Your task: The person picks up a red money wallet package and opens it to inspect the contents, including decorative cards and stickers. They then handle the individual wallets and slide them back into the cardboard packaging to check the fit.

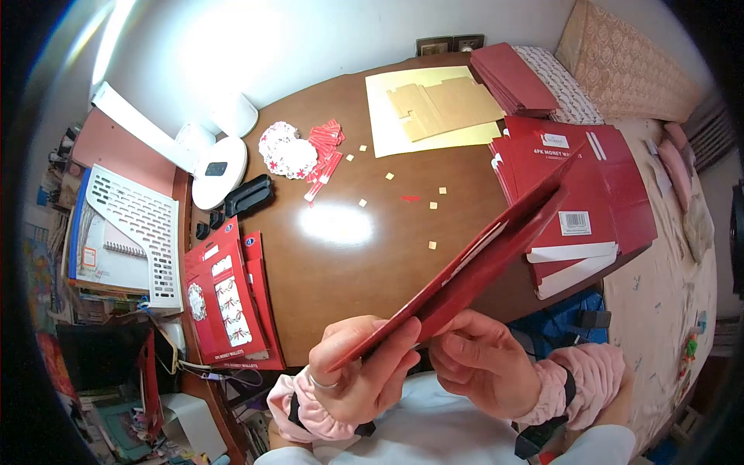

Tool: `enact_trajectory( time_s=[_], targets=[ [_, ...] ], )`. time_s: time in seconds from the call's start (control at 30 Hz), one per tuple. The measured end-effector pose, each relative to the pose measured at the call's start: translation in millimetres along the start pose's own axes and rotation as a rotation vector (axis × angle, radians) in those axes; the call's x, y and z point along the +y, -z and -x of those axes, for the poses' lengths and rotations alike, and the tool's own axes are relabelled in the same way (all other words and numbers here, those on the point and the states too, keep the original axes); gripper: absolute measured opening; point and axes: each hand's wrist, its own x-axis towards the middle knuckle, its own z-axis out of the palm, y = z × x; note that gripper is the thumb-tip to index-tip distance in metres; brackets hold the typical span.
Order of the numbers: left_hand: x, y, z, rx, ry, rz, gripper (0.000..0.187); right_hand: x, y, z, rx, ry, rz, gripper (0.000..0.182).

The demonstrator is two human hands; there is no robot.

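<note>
My left hand (364, 363) is closed on the near end of a red cardboard packet (465, 283), thumb on one side and fingers on the other. The packet is tilted up over the table, seen nearly edge-on, with its two layers parted towards the far end. My right hand (487, 364) is curled at the packet's lower edge, its thumb and fingers pinched together there; the fingertips are partly hidden. To the left lie finished-looking red packets (225, 298) printed "money wallets", with a window showing bow-patterned paper.
Flat red printed cartons (589, 178) lie at right, below a stack of dark red cards (515, 81). Tan cardboard (446, 108) rests on yellow paper (380, 139). White round cutouts (287, 151), red strips (325, 143), small squares (432, 245), a black tray (249, 196) and lamp (219, 174) are around.
</note>
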Motion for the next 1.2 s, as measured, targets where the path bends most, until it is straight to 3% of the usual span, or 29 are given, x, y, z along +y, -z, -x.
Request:
enact_trajectory(
  time_s=[0.17, 0.57, 1.2],
  targets=[
    [-0.1, -2.8, 1.9, 0.013, 0.049, 0.034, 0.039, -7.2, 1.5, -1.4, -0.113, -0.135, -0.07, 0.027],
    [3.5, -7.7, -3.9, 0.049, 0.054, -0.073, 0.045, -3.2, 7.9, -9.1, -0.243, -0.118, -0.145, 0.038],
    [11.4, -10.0, -2.9, 0.051, -0.006, -0.102, 0.045, 0.3, 18.8, -12.2, -0.27, -0.077, -0.088, 0.027]
  ],
)
